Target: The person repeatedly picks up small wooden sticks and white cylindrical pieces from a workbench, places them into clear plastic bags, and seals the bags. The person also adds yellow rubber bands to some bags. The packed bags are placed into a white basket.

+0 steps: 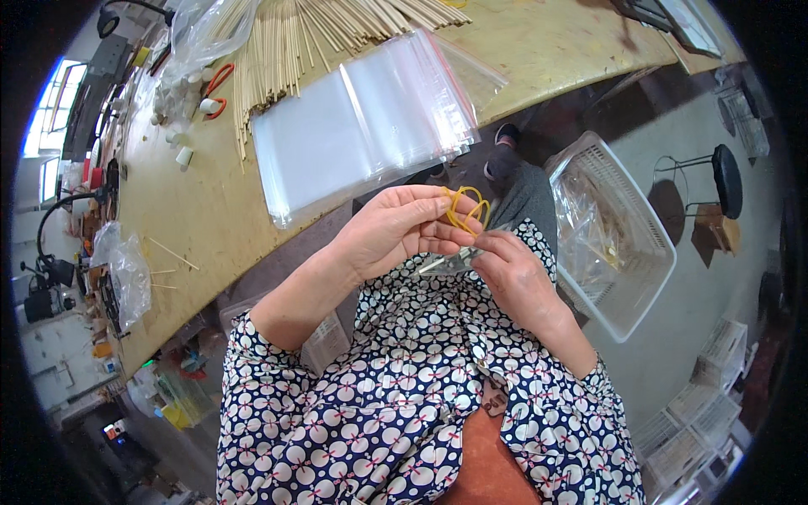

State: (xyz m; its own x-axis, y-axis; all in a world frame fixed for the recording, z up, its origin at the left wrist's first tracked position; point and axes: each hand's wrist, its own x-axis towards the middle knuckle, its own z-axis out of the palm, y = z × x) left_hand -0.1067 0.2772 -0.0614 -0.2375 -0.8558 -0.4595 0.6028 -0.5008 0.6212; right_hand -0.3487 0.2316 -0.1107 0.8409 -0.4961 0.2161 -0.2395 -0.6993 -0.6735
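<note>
Thin yellow rubber bands [465, 210] hang in loops from my left hand [402, 225], pinched between its thumb and fingers. Close beside it, my right hand [523, 282] has its thumb and fingertips pressed together near the lower end of the loops; what lies between them is hidden. A crumpled clear plastic bag [448, 266] shows just below both hands, with a short white stick-like piece at it. Both hands are above my lap, in front of the patterned garment.
On the table [202, 244], a stack of clear zip bags [353, 126] lies beside many thin wooden sticks [311, 34]. Orange-handled scissors [220, 88] and small white cylinders [184, 156] are farther left. A white basket [648, 295] with plastic bags stands right; beyond it is a black stool [725, 181].
</note>
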